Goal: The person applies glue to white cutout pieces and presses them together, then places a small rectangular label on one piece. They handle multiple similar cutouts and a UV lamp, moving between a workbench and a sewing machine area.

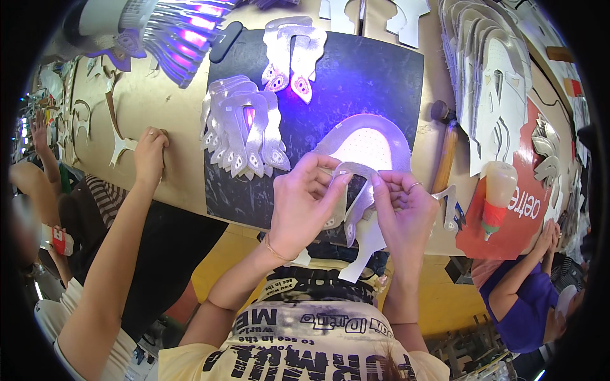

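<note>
My left hand (306, 202) and my right hand (400, 206) both pinch a curved silver shoe-upper strip (357, 190) over the near edge of a dark cutting mat (356, 76). A white tongue-shaped piece (363, 251) hangs below the strip, between my hands. Just behind them a white perforated toe panel (367, 147) lies on the mat under violet light. A fanned stack of silver cut pieces (244, 130) lies left of my hands, and two more silver pieces (292, 54) lie farther back.
A hammer with a wooden handle (446, 152) lies right of the mat, near a glue bottle (498, 193) on a red sheet (527, 209). Stacked white uppers (489, 82) fill the right. Another person's hand (150, 155) rests on the table at left; a further person sits at right (527, 298).
</note>
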Tool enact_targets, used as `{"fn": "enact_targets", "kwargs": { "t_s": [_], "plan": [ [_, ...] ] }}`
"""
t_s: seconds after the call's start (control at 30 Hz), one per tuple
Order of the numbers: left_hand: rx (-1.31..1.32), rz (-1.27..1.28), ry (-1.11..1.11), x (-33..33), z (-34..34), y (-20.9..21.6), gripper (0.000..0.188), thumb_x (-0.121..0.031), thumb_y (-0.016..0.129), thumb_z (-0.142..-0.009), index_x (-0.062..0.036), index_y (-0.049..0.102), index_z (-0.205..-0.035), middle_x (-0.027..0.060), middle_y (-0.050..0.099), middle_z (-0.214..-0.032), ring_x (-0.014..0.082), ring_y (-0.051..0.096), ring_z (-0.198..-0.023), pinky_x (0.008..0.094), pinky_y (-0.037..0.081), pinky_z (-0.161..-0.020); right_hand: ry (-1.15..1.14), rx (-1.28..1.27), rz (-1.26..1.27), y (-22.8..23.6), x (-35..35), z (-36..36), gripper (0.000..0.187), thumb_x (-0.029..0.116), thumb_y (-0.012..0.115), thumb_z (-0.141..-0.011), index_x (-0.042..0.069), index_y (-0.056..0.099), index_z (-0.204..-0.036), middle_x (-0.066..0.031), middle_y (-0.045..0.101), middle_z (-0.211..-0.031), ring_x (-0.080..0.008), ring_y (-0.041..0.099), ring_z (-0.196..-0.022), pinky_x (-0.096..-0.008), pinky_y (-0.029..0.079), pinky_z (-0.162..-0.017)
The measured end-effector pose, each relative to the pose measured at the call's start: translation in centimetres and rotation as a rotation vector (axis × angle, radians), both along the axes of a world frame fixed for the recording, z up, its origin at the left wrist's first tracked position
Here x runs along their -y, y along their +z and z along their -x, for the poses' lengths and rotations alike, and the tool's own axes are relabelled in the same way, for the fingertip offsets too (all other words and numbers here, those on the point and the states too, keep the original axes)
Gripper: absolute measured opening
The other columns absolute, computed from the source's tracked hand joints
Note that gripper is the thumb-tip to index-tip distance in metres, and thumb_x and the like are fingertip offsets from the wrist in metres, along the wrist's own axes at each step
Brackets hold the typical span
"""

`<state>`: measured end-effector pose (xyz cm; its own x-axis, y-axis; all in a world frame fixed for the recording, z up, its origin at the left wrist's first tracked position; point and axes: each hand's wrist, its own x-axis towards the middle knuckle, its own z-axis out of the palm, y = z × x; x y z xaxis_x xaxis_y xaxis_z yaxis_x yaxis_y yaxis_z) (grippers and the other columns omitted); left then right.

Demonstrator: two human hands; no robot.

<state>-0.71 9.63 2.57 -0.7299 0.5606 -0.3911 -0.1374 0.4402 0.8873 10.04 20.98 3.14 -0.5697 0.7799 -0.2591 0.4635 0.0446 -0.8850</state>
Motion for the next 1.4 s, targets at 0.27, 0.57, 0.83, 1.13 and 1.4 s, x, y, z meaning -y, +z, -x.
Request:
{"fn": "enact_targets", "kwargs": {
  "t_s": [0.27,0.57,0.83,1.13,1.4],
  "plan": [
    [-0.043,0.041,-0.001,-0.5,0.0,0.2,0.026,-0.007,0.075,-0.087,0.0009,0.055,-0.101,0.0034,0.065,-0.069,0.0031,0.059,-0.058,0.0192,0.044,-0.049,-0.044,-0.025,0.095,-0.5,-0.5,0.4,0.012,0.007,0.072,-0.090,-0.006,0.070,-0.091,-0.0053,0.069,-0.071,-0.0046,0.061,-0.059,-0.0192,0.047,-0.053],
    [-0.029,0.060,-0.011,-0.7,0.0,0.1,0.021,-0.004,0.075,-0.087,0.0001,0.055,-0.092,-0.0003,0.061,-0.068,-0.0011,0.052,-0.058,0.0166,0.040,-0.048,-0.074,-0.006,0.109,-0.5,-0.5,0.7,0.012,0.007,0.072,-0.089,-0.005,0.070,-0.089,-0.0030,0.067,-0.067,-0.0022,0.056,-0.056,-0.0180,0.043,-0.050],
    [-0.040,0.046,-0.020,-0.6,0.0,-0.3,0.019,-0.003,0.074,-0.089,-0.0001,0.055,-0.085,-0.0014,0.061,-0.069,-0.0018,0.052,-0.060,0.0161,0.042,-0.049,-0.054,0.070,0.081,0.0,-0.4,1.0,0.008,0.003,0.072,-0.089,-0.004,0.068,-0.091,0.0023,0.061,-0.071,0.0009,0.050,-0.058,-0.0151,0.039,-0.051],
    [-0.046,0.061,-0.022,-0.7,0.0,-0.5,0.020,-0.005,0.075,-0.087,0.0007,0.057,-0.083,0.0011,0.062,-0.067,0.0011,0.056,-0.058,0.0183,0.045,-0.050,0.303,0.101,-0.571,-1.4,0.2,-0.2,0.036,0.000,0.072,-0.081,0.015,0.074,-0.113,-0.0023,0.050,-0.073,-0.0133,0.051,-0.059,-0.0294,0.042,-0.050],
    [-0.074,0.055,-0.025,-0.7,0.1,-0.5,0.023,-0.010,0.077,-0.086,0.0006,0.057,-0.083,0.0057,0.063,-0.063,0.0069,0.061,-0.053,0.0235,0.048,-0.049,0.509,0.406,-0.692,-0.1,0.6,-0.2,0.038,0.005,0.067,-0.084,0.017,0.072,-0.119,-0.0040,0.050,-0.089,-0.0217,0.054,-0.084,-0.0338,0.047,-0.062]
  ]
}}
